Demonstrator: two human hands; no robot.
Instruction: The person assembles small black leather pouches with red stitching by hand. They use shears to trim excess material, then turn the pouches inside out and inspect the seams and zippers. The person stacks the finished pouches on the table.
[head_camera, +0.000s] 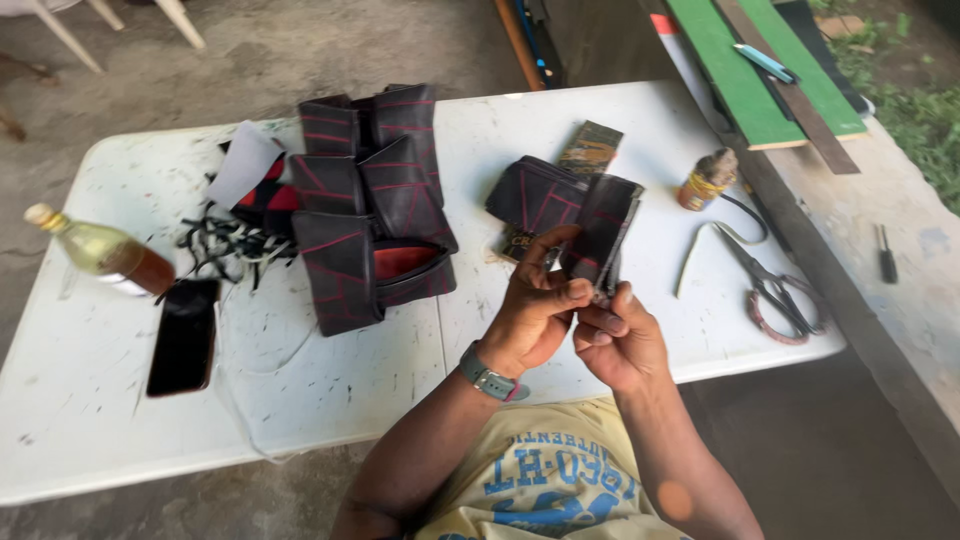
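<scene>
A black wallet-like pouch with red stitching (603, 232) is held up above the white table (640, 130), near its front edge. My left hand (535, 305) grips its lower left side, thumb and fingers pinched on the edge. My right hand (615, 340) pinches its bottom edge from below. A grey watch sits on my left wrist. Just behind the held pouch, another black pouch (535, 195) lies on the table.
A pile of black pouches with red stitching (370, 205) lies mid-table, with black strips (225, 245) to its left. A bottle (100, 252) and a dark phone (185, 335) lie at the left. Scissors (770, 285) and a small glue bottle (706, 180) sit at the right.
</scene>
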